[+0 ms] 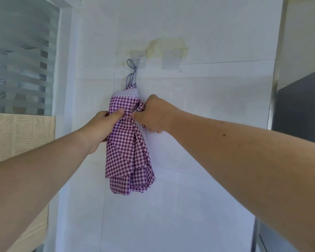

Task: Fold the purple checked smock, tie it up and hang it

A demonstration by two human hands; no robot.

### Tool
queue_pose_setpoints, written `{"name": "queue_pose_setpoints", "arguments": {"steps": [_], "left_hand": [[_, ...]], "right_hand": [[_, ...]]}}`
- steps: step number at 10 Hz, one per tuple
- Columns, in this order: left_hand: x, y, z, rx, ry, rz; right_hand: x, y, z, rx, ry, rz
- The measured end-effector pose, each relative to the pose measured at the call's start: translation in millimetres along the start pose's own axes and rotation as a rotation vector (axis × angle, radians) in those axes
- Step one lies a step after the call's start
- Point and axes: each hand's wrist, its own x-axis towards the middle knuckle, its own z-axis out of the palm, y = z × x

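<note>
Already the folded smock (pixel 128 142) hangs mid-frame by its cord from the clear hook (pixel 139 59). The left hand (pixel 103 127) grips its cinched waist; the right hand (pixel 152 114) pinches the tie, so seemingly only tightening the knot remains.

Head view — close, facing wall (pixel 207 106).

Purple-and-white checked smock (pixel 127 150) on blue-grey cord (pixel 132 73), white tiled wall (pixel 207 106).
</note>
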Motion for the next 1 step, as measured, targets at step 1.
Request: {"name": "queue_pose_setpoints", "arguments": {"steps": [1], "left_hand": [[-2.3,7.2,-1.2,0.014,0.139,0.001]], "right_hand": [[-8.3,-1.4,-12.9,-0.004,0.036,0.004]]}}
